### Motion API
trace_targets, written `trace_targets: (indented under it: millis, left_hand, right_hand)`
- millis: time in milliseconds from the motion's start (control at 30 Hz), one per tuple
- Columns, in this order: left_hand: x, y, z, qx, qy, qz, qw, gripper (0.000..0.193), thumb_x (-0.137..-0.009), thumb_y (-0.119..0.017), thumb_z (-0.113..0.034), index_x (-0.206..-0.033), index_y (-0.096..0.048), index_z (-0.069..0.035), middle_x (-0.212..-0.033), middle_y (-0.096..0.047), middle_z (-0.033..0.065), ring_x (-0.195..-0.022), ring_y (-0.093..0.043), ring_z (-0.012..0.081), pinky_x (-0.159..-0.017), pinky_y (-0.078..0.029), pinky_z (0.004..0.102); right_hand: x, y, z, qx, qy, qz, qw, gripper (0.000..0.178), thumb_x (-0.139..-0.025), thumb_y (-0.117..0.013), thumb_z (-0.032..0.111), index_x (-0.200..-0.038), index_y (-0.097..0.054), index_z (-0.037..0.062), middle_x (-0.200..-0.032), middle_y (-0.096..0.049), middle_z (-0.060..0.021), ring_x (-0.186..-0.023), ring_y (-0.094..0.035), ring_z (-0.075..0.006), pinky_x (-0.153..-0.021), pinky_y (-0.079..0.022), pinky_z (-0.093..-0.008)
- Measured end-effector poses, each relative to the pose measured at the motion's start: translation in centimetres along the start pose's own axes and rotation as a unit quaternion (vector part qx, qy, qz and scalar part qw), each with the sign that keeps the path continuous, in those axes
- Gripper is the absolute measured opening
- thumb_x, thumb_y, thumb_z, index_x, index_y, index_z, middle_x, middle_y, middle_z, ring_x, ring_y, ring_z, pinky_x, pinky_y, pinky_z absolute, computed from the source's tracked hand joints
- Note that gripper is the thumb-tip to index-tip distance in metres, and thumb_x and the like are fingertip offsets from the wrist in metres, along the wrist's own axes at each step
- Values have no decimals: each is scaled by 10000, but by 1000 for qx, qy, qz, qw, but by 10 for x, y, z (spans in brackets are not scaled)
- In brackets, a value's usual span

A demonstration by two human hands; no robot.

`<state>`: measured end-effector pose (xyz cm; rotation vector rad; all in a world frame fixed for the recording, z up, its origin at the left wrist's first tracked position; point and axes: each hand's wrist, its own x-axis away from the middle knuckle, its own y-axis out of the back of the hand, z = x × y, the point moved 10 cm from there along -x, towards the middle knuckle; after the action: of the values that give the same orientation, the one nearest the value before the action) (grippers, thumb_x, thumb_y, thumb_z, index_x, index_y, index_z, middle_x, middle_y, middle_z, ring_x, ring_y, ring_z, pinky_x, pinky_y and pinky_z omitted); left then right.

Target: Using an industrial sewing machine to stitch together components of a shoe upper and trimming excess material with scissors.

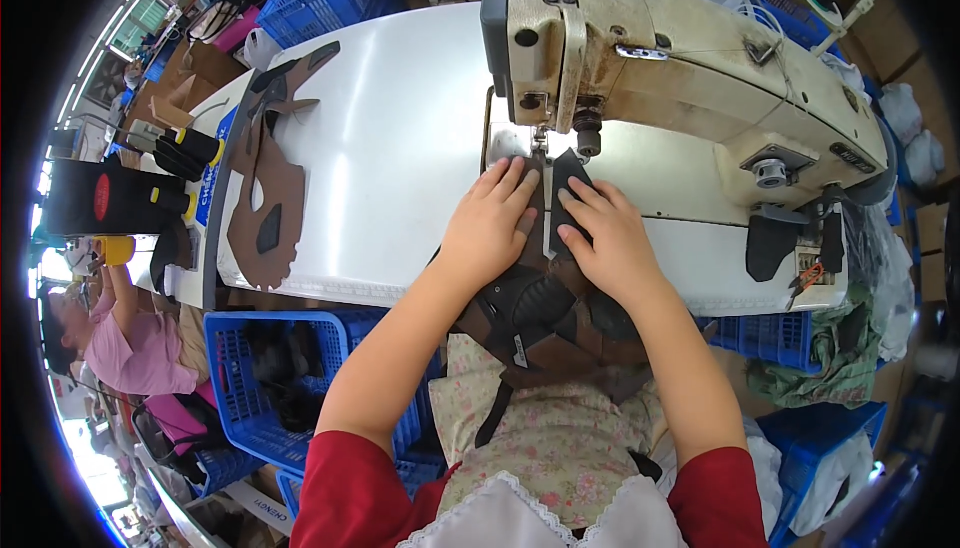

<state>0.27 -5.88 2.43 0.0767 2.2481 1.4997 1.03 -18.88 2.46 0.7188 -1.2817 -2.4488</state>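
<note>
A dark brown and black sewn piece [545, 300] of leather-like material lies across the front table edge and hangs toward my lap, two strips of it reaching up to the sewing machine's presser foot [540, 138]. A narrow pale gap runs between the strips. My left hand [490, 223] rests on the left strip, fingers stretched out just short of the foot. On the right strip lies my right hand [608, 238], fingers spread and thumb toward the gap. Both hands press from above. The needle tip is too small to make out.
The sewing machine [690, 58] spans the far right of the white table [390, 148]. Cut brown pieces [268, 218] lie at the left, with scissors [808, 276] and black scraps [772, 245] at the right. A blue basket [235, 388] stands below left. A person in pink [140, 348] works at left.
</note>
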Motion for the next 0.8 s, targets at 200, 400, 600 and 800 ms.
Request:
trace_targets:
  millis: [200,400,600,800]
  left_hand:
    - [0,1,0,6,5,-4,1000,460,-887,-623,-140,-1326,-568,-15,-1396,-525,217,-1328,-459,387,-1093,-395,451]
    - [-3,3,-2,1,14,-11,1000,447,-884,-623,-137,-1314,-583,-21,-1392,-530,218,-1323,-465,385,-1089,-399,452]
    - [-1,3,0,5,24,-14,1000,429,-883,-629,-146,-1295,-602,-32,-1402,-527,210,-1316,-474,379,-1086,-403,449]
    - [4,6,-2,-22,43,-20,999,434,-876,-635,-152,-1293,-598,-36,-1391,-534,205,-1306,-484,373,-1068,-416,447]
  right_hand:
    - [-5,-1,11,-15,15,7,1000,364,-825,-707,216,-1152,-690,56,-1320,-617,-105,-1249,-507,-345,-1023,-417,-482]
    - [-5,-1,11,-2,19,23,1000,353,-824,-700,199,-1146,-695,53,-1320,-616,-108,-1243,-510,-341,-1027,-416,-478]
    - [-4,0,14,-10,22,18,1000,355,-822,-696,186,-1151,-694,52,-1314,-620,-112,-1244,-511,-343,-1032,-415,-468]
    - [-3,-1,14,-4,20,12,1000,348,-824,-684,177,-1148,-695,49,-1314,-619,-115,-1249,-509,-346,-1027,-417,-469]
